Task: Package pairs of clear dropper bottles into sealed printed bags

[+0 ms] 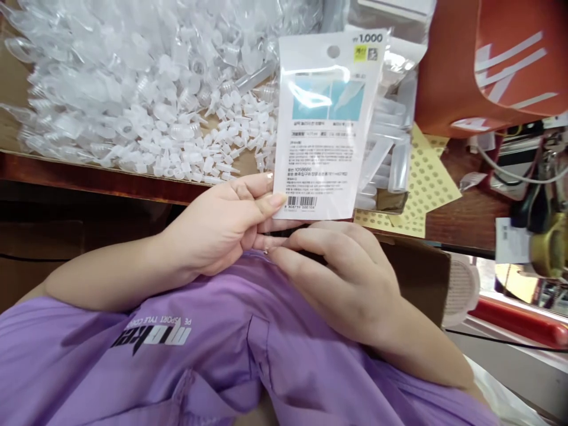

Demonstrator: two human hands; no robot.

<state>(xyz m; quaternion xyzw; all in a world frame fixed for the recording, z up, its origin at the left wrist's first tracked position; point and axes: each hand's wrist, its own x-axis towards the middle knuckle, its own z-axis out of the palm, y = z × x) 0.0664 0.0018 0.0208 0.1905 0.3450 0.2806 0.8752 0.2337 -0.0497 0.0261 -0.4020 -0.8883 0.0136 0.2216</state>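
My left hand pinches a flat clear plastic packet with a white printed card by its lower left corner, thumb on top. The card stands upright towards me, showing a blue picture panel, a barcode and "1,000". Just below the packet's bottom edge, my right hand is closed, thumb and forefinger pinched together close to my left fingertips. Whatever lies in that pinch is too small to make out. Behind the packet, small white nozzle tips lie in a heap beside clear plastic bottles.
A shallow cardboard tray holds the heap along the table's front edge. Clear tubes fill a box right of the packet. Yellow sticker sheets, an orange box and a brass-coloured tape roll are farther right.
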